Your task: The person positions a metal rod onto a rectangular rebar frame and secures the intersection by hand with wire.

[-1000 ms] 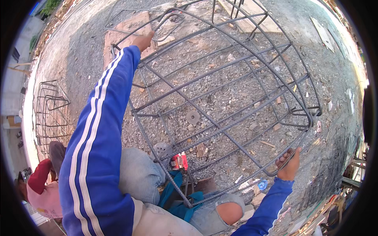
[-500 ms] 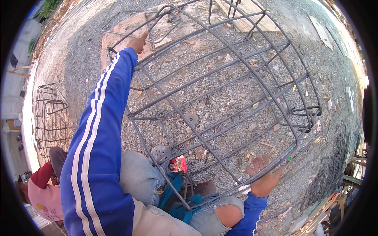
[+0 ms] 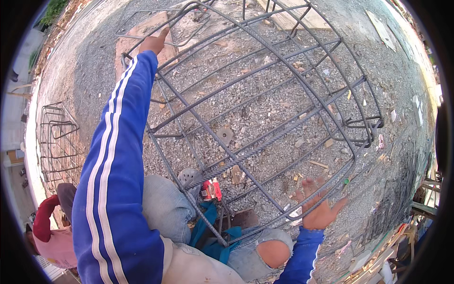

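Note:
A cage of tied steel rebar [image 3: 215, 135] stretches in front of me over gravel, its near end above my legs. My left hand [image 3: 153, 43] is closed on a bar at the cage's far left corner, one finger sticking up along it. Some of its fingers are hidden. Beside the near right corner, my right hand [image 3: 318, 208] is open with fingers spread. A bar crosses in front of its fingers, and I cannot tell whether they touch. A red-and-white packet [image 3: 211, 190] lies by my shoe [image 3: 189, 178], with teal cloth [image 3: 206, 222] between my legs.
Another rebar cage [image 3: 57, 142] stands at the left, near a person in a pink and red shirt [image 3: 56, 244]. Flat boards [image 3: 302, 18] lie beyond the cage. At the right are a stack of thin bars [image 3: 395, 201] and wood scraps [image 3: 402, 246].
My right hand has loosened, its fingers spreading and rising beside the corner bar. My left hand stays on its bar. The whole view has shifted slightly.

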A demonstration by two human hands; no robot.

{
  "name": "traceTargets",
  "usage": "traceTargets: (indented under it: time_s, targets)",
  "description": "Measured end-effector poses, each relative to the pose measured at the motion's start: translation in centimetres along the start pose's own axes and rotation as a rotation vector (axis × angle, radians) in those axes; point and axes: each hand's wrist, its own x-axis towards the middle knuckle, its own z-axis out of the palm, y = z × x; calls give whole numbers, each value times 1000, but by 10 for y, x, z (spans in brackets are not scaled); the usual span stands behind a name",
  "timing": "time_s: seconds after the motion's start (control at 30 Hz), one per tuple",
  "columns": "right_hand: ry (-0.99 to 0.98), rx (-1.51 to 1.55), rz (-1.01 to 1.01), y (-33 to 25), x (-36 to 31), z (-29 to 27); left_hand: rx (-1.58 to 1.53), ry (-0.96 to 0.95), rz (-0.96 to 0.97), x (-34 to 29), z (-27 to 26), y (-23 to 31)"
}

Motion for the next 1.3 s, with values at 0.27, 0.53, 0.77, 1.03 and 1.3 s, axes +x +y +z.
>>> traceTargets:
  time_s: [0.27, 0.53, 0.77, 1.03, 1.3]
  targets:
    - [413, -130, -339, -4, 51, 30, -71, 78, -84, 14, 13, -15]
    - [323, -113, -204, 13, 30, 34, -61, -9, -82, -3, -1, -7]
    - [509, -402, -202, -1, 48, 28, -320, -66, -193, -26, -17, 2]
    - [526, -460, -205, -36, 74, 27, -487, -37, -240, -20, -2, 2]
    - [478, -497, -212, -49, 86, 40, -572, -66, -348, -14, 15, 8]
